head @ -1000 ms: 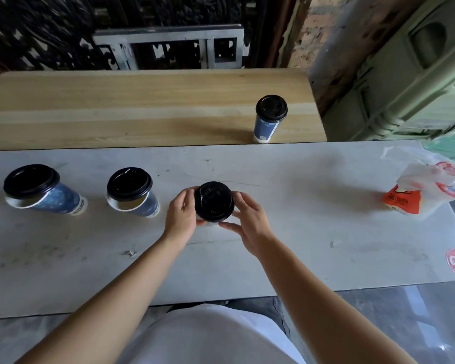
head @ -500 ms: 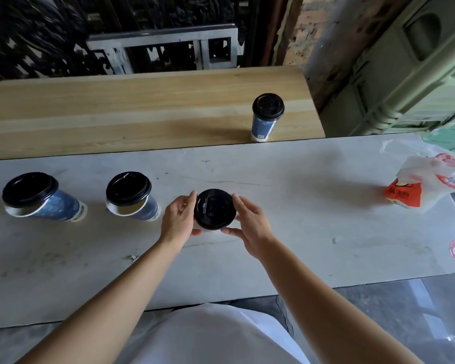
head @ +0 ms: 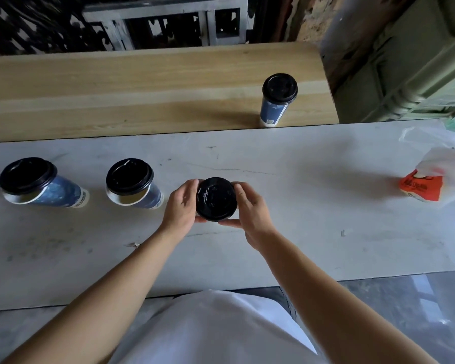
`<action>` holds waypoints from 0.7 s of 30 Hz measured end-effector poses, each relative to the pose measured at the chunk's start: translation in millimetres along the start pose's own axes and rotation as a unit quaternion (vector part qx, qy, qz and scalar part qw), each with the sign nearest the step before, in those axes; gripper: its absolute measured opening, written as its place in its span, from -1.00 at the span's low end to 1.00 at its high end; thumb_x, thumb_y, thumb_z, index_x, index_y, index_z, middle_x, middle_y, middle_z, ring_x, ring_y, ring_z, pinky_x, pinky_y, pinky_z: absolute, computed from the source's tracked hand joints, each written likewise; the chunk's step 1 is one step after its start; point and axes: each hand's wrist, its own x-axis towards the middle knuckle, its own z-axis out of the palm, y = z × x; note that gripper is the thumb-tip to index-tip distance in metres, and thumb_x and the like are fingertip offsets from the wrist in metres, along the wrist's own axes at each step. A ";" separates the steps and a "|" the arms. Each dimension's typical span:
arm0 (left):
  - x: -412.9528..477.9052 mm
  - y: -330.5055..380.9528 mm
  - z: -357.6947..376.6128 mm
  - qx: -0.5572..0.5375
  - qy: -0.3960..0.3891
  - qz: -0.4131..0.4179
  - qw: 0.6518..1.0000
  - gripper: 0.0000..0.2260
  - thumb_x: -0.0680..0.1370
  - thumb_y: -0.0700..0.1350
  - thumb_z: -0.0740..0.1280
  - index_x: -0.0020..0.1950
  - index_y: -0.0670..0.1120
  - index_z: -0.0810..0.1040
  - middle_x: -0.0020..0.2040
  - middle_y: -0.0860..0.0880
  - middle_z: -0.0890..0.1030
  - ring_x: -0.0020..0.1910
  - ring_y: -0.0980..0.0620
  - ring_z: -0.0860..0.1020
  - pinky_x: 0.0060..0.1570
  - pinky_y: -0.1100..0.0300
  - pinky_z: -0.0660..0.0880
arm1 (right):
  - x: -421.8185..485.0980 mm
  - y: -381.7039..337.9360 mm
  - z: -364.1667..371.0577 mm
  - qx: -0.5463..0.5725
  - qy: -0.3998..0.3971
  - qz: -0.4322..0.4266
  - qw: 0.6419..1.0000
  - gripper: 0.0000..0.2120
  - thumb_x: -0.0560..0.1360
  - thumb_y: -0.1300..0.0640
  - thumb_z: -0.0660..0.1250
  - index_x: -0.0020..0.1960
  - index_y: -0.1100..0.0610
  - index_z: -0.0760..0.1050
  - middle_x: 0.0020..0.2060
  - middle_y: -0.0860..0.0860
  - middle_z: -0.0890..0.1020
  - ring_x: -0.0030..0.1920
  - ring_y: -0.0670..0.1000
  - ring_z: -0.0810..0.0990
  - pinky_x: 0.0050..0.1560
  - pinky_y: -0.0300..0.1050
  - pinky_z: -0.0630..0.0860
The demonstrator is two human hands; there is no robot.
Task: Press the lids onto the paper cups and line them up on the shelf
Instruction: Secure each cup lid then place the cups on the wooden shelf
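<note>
Here the black lid is held over a cup hidden beneath it, near the middle of the grey surface. The lid is gripped at its rim from both sides: the left hand is curled round its left edge and the right hand round its right. For a sound seal, even pressure is best applied all round the rim, so that no side is left lifted. To the left are stood a nearer cup and a farther cup, whose lids appear loosely seated. One capped cup is set on the wooden shelf behind. A plastic bag is seen at the right, a metal frame beyond the shelf
</note>
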 end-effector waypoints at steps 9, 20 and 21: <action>-11.7 2.7 8.3 -0.040 0.029 -0.030 0.998 -0.60 0.71 0.07 0.10 -0.15 0.26 0.67 -0.17 0.25 0.69 -0.12 0.25 0.68 -0.35 0.11 0.64 | -9.8 -2.2 -0.5 0.078 -0.009 0.050 0.996 -0.69 0.68 -0.04 0.21 0.24 0.10 0.61 0.20 0.07 0.66 0.29 0.08 0.60 -0.01 0.01 0.68; -19.2 -2.3 19.7 -0.056 0.068 -0.057 0.994 -0.79 0.67 0.15 0.13 0.09 0.13 0.53 0.17 0.00 0.59 0.17 0.03 0.59 -0.34 0.10 0.65 | -11.5 8.1 -1.4 0.099 0.019 -0.044 0.994 -0.69 0.69 0.09 0.21 0.32 0.21 0.57 0.23 0.16 0.66 0.32 0.12 0.59 0.31 0.01 0.54; -20.1 -2.8 20.1 -0.051 0.067 -0.060 0.995 -0.79 0.67 0.16 0.14 0.11 0.13 0.52 0.18 0.00 0.58 0.17 0.02 0.59 -0.35 0.10 0.64 | -10.7 6.0 -2.3 0.084 0.018 -0.045 0.995 -0.68 0.70 0.07 0.21 0.31 0.20 0.58 0.23 0.16 0.67 0.31 0.11 0.60 0.32 0.02 0.53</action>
